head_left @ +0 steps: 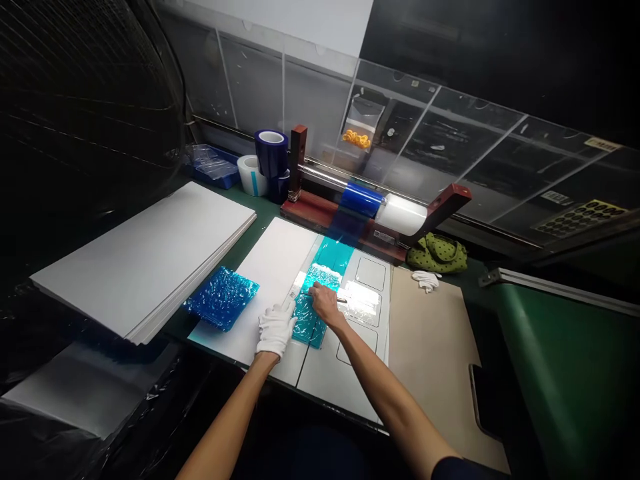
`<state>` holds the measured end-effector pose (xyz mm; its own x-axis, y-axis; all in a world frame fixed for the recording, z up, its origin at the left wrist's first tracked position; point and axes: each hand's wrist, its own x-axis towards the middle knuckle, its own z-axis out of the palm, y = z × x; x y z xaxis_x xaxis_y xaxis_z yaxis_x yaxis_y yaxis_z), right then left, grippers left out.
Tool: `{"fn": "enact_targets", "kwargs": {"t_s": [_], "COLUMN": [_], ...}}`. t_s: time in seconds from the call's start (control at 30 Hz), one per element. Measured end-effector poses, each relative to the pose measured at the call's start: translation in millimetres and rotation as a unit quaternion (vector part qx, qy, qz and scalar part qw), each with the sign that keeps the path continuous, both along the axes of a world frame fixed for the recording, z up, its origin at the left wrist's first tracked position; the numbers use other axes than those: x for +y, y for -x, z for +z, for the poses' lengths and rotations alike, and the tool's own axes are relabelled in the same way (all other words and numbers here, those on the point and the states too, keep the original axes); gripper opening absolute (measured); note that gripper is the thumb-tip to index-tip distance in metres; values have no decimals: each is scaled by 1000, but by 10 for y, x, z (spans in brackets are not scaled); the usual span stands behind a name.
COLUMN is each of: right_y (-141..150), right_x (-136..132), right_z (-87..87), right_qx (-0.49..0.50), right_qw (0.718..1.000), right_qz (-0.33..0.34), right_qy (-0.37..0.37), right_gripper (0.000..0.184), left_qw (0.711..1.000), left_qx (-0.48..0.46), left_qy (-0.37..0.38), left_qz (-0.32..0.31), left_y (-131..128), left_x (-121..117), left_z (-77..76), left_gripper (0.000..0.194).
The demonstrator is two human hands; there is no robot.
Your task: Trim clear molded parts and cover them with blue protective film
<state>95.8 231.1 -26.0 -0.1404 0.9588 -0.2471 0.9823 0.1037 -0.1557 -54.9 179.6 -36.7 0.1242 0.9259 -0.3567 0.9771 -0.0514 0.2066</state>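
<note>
My left hand (276, 331), in a white glove, lies with its fingers stretched out on the white sheet (273, 257). Its fingertips are close to a narrow ruler-like strip (293, 291); whether they press on it I cannot tell. My bare right hand (325, 303) is closed around a thin pen-like tool (342, 300), whose dark end sticks out to the right. Under that hand, wrinkled teal-looking film (316, 331) covers part of the sheets. The film runs back to a blue film roll (362, 199). Beside it lies a pale panel with outlined rounded squares (371, 274).
A white sheet stack (150, 257) and crumpled blue film (225, 298) lie left. Behind stand a red roll holder (313, 208), a white roll (404, 214) and tape rolls (271, 150). Brown board (425, 333), a spare glove (426, 281) and a green dotted pouch (438, 253) sit right.
</note>
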Motion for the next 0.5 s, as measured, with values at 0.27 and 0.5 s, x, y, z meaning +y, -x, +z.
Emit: {"fn": "enact_targets", "kwargs": {"t_s": [0.27, 0.5], "right_y": [-695, -758], "right_x": [-505, -1201], "right_z": [166, 102], "right_qx": [-13, 58], "right_qw": [995, 975], "right_qz": [-94, -207], "right_qy": [27, 48], "right_gripper": [27, 21], "left_qw": [994, 926], "left_qx": [-101, -316], "left_qy": [-27, 34], "left_qz": [38, 204], "left_y": [39, 120], "left_x": [20, -197], "left_z": [26, 40], "left_gripper": [48, 52]}}
